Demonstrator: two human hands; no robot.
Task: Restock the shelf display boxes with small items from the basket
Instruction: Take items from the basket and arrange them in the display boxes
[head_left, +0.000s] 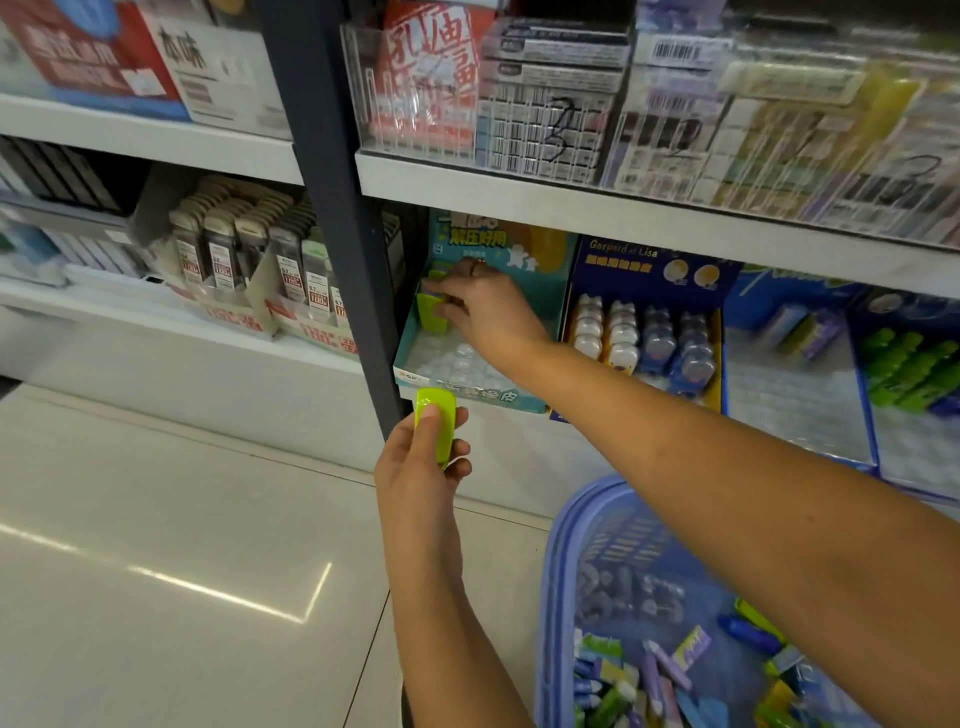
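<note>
"Gaspard et Lisa" on blue display box (623, 278) (its header)

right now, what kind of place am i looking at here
Probably a stationery or variety shop aisle: tiered shelves with barcoded packets in clear racks, printed display boxes of small items, and a purple basket of stock. The left hand holds a lime green item.

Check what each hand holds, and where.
Left hand grips a lime green item by its sides, thumb on its face. Right hand pinches the top of a second item in the teal box.
</note>
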